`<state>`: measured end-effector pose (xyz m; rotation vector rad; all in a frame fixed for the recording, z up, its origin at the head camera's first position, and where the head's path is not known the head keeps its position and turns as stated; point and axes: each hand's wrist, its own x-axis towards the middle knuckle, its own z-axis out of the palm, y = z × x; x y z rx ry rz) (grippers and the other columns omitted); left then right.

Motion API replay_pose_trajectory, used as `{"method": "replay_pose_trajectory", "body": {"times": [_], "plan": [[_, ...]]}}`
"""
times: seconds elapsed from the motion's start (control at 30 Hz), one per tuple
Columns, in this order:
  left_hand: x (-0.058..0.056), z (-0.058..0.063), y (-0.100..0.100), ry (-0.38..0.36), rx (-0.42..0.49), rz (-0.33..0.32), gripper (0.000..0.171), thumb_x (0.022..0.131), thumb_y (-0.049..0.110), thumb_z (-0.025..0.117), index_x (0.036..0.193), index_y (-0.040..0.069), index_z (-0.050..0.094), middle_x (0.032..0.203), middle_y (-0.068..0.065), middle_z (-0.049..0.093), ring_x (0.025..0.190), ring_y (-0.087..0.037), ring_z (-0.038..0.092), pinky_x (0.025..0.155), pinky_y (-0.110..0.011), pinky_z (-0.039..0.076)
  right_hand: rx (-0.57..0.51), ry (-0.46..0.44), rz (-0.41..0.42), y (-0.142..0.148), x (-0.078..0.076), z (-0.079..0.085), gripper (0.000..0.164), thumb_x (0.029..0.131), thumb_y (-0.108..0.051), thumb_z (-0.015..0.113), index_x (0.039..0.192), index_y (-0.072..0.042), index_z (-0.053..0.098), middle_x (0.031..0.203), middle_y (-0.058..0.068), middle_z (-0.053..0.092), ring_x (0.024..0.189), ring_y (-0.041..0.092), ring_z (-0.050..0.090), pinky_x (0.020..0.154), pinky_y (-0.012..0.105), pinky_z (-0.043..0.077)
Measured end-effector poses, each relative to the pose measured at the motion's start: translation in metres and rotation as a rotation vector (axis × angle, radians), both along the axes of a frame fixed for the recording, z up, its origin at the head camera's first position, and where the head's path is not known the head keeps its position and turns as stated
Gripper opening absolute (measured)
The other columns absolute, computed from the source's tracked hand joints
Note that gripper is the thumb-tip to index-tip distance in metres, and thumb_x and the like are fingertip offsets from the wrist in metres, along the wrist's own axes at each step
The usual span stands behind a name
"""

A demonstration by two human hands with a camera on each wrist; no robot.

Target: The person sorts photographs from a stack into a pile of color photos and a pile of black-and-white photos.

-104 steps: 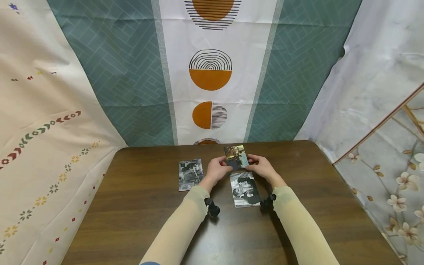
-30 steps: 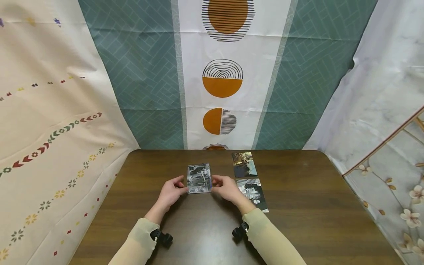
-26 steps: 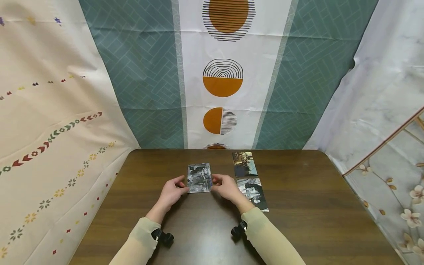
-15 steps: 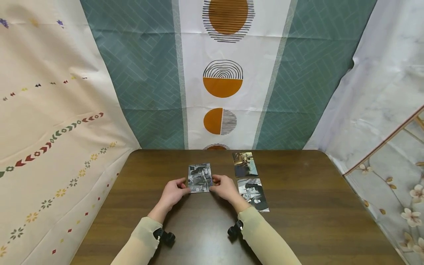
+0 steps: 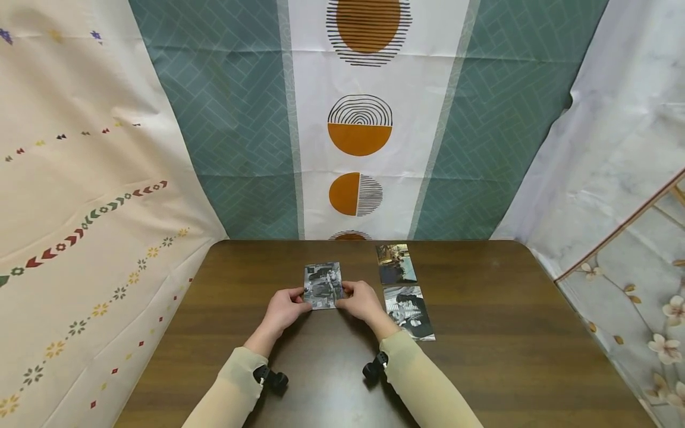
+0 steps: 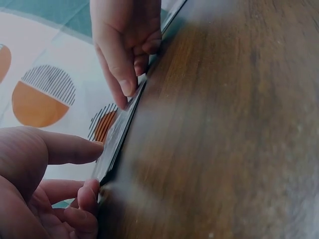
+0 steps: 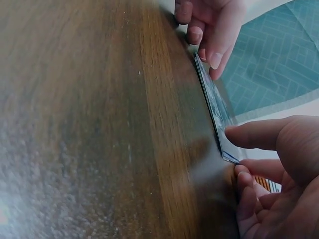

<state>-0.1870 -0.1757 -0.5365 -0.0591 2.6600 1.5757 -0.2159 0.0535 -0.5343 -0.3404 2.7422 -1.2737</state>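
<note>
A black-and-white photo print (image 5: 323, 286) lies face up near the table's far side, left of centre. My left hand (image 5: 283, 309) pinches its left edge, thumb over the lower left corner. On the opposite edge my right hand (image 5: 363, 301) does the same, thumb over the lower right corner. Low along the table, the right wrist view shows the photo (image 7: 218, 110) edge-on, as thin layers, with a thumb on top and the other fingers curled beside it. Also edge-on, the photo (image 6: 119, 133) spans between both hands in the left wrist view.
Right of my right hand lies another black-and-white photo (image 5: 409, 312), and just beyond it a colour photo (image 5: 396, 264). The brown wooden table (image 5: 481, 356) meets a patterned cloth (image 5: 257, 178) at its back edge. Wrist cameras sit on both cuffs.
My hands have left the colour photo at the right and come left to the black-and-white one. During the last second both thumbs slid inward over its near corners.
</note>
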Motion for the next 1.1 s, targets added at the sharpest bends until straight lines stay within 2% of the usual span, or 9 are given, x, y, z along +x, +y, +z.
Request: {"method": "replay_pose_trajectory", "body": {"times": [0.27, 0.6, 0.83, 0.93, 1.1], "plan": [[0.0, 0.0011, -0.0015, -0.031, 0.031, 0.001, 0.056, 0.088, 0.006, 0.082, 0.139, -0.011, 0.065, 0.084, -0.005, 0.059, 0.07, -0.017, 0.047, 0.061, -0.029, 0.037, -0.019, -0.05, -0.025, -0.0002, 0.0016, 0.0047, 0.059, 0.086, -0.019, 0.086, 0.14, -0.002, 0.07, 0.123, 0.014, 0.075, 0.119, 0.036, 0.067, 0.103, 0.051, 0.051], [0.0006, 0.0004, 0.0018, -0.039, 0.06, 0.027, 0.055, 0.088, 0.007, 0.082, 0.138, -0.01, 0.066, 0.086, -0.005, 0.059, 0.077, -0.019, 0.05, 0.066, -0.031, 0.039, -0.043, -0.048, -0.056, -0.0014, 0.0037, 0.0047, 0.059, 0.084, -0.019, 0.086, 0.138, -0.001, 0.07, 0.122, 0.013, 0.076, 0.12, 0.036, 0.067, 0.106, 0.049, 0.05], [0.0015, 0.0014, 0.0003, -0.027, 0.085, 0.042, 0.055, 0.088, 0.007, 0.083, 0.139, -0.008, 0.066, 0.091, -0.006, 0.059, 0.083, -0.021, 0.052, 0.068, -0.03, 0.042, -0.092, -0.085, -0.089, -0.0044, 0.0032, 0.0053, 0.06, 0.087, -0.018, 0.086, 0.142, -0.003, 0.068, 0.125, 0.012, 0.074, 0.124, 0.035, 0.065, 0.109, 0.05, 0.048], [0.0026, 0.0009, 0.0007, -0.033, 0.096, 0.052, 0.055, 0.091, 0.008, 0.082, 0.141, -0.006, 0.066, 0.099, -0.009, 0.063, 0.088, -0.024, 0.055, 0.07, -0.03, 0.044, -0.12, -0.092, -0.093, -0.0052, 0.0036, 0.005, 0.06, 0.088, -0.016, 0.085, 0.144, -0.003, 0.067, 0.123, 0.011, 0.074, 0.121, 0.034, 0.066, 0.106, 0.05, 0.049], [0.0059, 0.0017, 0.0007, -0.047, 0.116, 0.083, 0.053, 0.095, 0.011, 0.078, 0.145, -0.003, 0.064, 0.114, -0.015, 0.068, 0.102, -0.027, 0.059, 0.075, -0.031, 0.049, -0.143, -0.09, -0.091, -0.0066, 0.0063, 0.005, 0.058, 0.09, -0.018, 0.084, 0.144, -0.004, 0.067, 0.108, 0.006, 0.076, 0.107, 0.029, 0.069, 0.098, 0.049, 0.053]]}}
